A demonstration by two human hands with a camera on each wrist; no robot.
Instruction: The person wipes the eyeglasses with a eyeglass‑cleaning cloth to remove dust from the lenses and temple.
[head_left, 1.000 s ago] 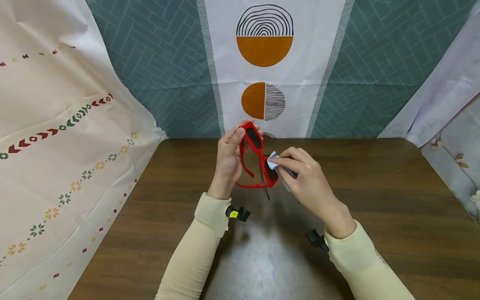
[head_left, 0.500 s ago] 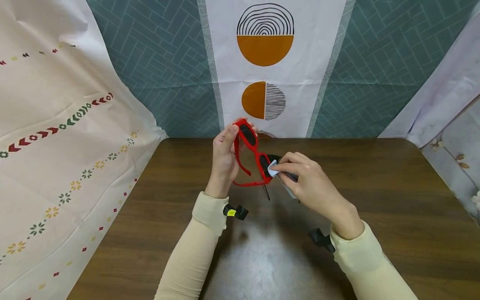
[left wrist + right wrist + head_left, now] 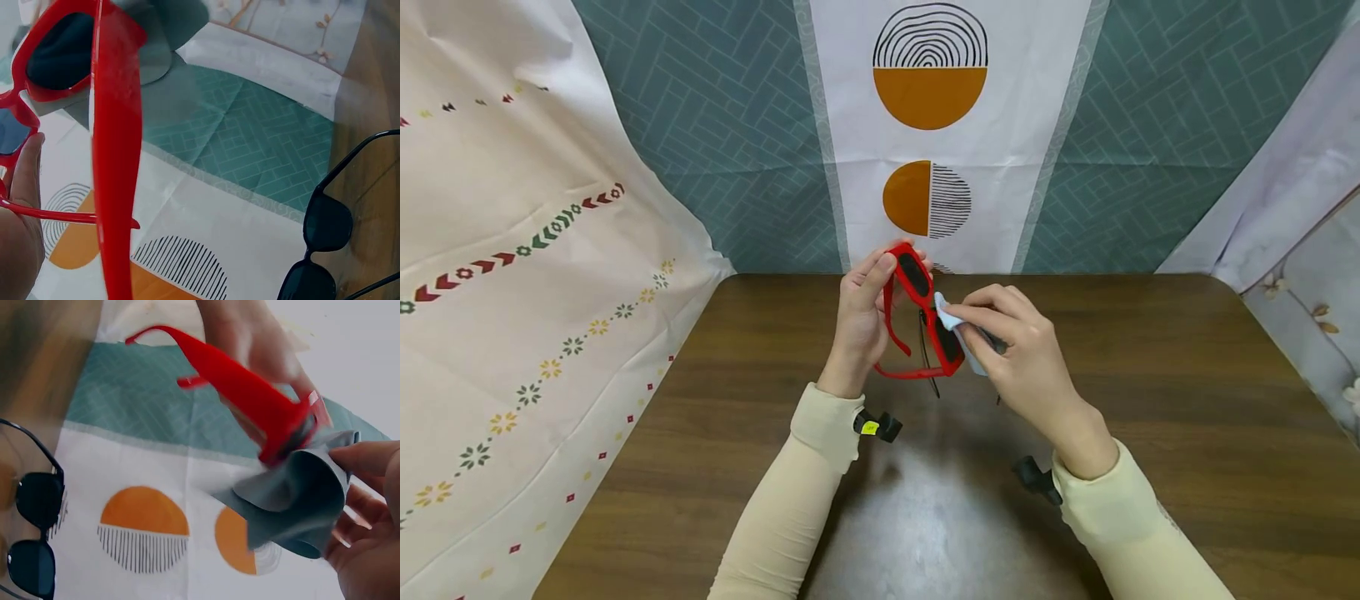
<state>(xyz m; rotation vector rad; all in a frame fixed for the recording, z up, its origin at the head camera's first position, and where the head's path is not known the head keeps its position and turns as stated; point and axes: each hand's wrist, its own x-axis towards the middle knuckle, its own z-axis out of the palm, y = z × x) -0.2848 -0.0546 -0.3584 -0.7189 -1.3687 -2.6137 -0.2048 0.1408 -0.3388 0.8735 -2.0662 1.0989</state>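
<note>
My left hand (image 3: 859, 321) holds red-framed sunglasses (image 3: 915, 275) up above the table by one end, thumb on the rim. The dark lenses face me and both temples are unfolded. In my right hand (image 3: 1026, 358), a grey-blue cleaning cloth (image 3: 946, 315) is pinched between thumb and fingers, against the lower lens near the bridge. The right wrist view shows the cloth (image 3: 294, 494) folded loosely over the end of the red frame (image 3: 244, 387), which hides that lens. The left wrist view has a red temple (image 3: 119, 150) close in front.
Black sunglasses (image 3: 328, 222) stand on the wooden table (image 3: 737, 400) behind the hands, temples unfolded; in the head view they are mostly hidden. A patterned cloth backdrop (image 3: 715, 125) rises at the table's far edge, with a cream drape (image 3: 512, 275) at the left.
The red sunglasses dipped left half a second ago and are now back to the right. The cloth has shifted up along the lower lens toward the bridge. Both hands keep their hold.
</note>
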